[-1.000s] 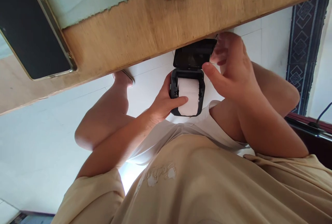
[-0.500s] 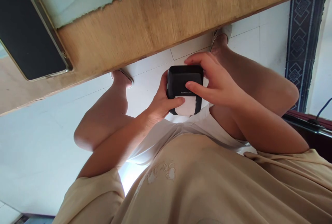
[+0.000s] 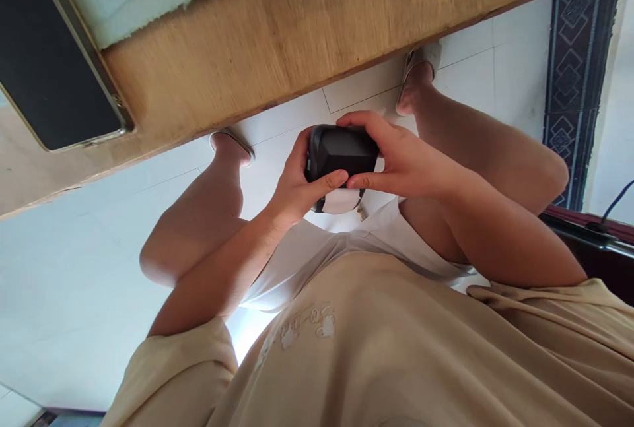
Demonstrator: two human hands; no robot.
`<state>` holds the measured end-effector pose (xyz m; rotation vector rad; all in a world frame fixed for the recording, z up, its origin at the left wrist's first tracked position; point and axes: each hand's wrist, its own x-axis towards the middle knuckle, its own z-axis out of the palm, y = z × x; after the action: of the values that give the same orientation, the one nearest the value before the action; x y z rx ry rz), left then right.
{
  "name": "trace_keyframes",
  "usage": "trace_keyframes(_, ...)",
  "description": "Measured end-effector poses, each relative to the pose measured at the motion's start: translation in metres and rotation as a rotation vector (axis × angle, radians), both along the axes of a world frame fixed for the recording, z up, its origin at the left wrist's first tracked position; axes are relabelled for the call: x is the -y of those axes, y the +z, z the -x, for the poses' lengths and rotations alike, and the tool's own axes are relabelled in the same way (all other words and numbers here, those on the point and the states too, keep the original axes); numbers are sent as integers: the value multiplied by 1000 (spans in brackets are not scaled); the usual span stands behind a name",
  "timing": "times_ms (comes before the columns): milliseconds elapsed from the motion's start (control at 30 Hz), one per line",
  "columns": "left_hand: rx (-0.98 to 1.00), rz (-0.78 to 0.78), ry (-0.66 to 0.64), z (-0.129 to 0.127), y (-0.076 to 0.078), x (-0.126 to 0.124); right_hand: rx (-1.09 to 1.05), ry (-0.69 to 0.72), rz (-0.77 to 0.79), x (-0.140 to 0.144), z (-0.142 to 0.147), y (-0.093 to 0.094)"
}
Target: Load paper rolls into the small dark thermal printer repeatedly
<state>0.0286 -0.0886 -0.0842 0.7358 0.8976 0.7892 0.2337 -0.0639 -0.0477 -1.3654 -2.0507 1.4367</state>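
The lid of the small black printer point(image 3: 341, 153), raised a second ago over its white paper roll point(image 3: 341, 202), now lies shut (a strip of paper shows at the near edge). Left hand point(image 3: 294, 186) and right hand point(image 3: 403, 160) clasp it with fingers wrapped around, above the lap, below the worktop point(image 3: 277, 37) edge.

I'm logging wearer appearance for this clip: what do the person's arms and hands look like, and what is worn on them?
Both hands, left hand and right hand, are bare: no gloves, rings or watch visible. Forearms are uncovered; short, loose beige sleeves end near the elbows.
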Motion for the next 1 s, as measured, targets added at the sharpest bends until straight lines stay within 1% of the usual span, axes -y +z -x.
trace_keyframes(67, 33, 94, 24, -2, 3, 0, 46, 15, -43, 0, 1, 1)
trace_keyframes(133, 116, 201, 41, -7, 7, 1, 80, 16, -94, 0, 1, 4)
trace_keyframes(233, 229, 286, 72, -14, 13, 1, 87, 42, -161, 0, 0, 10)
trace_keyframes(300, 239, 292, 99, -16, 14, 0, 92, 65, -194, 1, -3, 14)
trace_keyframes(367, 222, 264, 100, -17, 13, 0, 95, 76, -227, 1, -7, 16)
trace_keyframes(500, 173, 201, 64, -16, 12, -1, 93, 107, -295, 3, -11, 17)
trace_keyframes(600, 130, 168, 31, -16, 12, 0, 131, 138, -308, 5, -10, 15)
trace_keyframes(700, 111, 191, 9, -16, 12, 1, 166, 160, -318, 5, -11, 17)
trace_keyframes(767, 111, 235, 30, -17, 12, 1, 130, 161, -371, 3, -16, 22)
trace_keyframes(833, 92, 288, 46, -18, 11, 2, 93, 113, -456, 1, -22, 27)
trace_keyframes(900, 42, 327, 34, -18, 9, 3, 104, 6, -557, -2, -28, 30)
trace_keyframes(1000, -39, 360, -2, -19, 7, 5, 191, -162, -675, -3, -32, 29)
